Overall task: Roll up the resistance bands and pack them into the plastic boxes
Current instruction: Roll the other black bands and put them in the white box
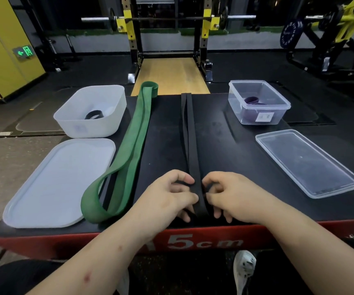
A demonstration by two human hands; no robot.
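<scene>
Long flat black rubber resistance band (pixel 190 135) lies lengthwise down the middle of the black padded platform (pixel 225 145). The left hand (pixel 169 194) and right hand (pixel 233 195), palms down, fingers curled, pinch its near end from either side, by the platform's front edge.

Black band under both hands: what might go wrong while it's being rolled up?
The black band is long, so the roll may skew or uncoil if the left hand or right hand loses its pinch. The green band loops close beside the left hand and could get snagged.
</scene>
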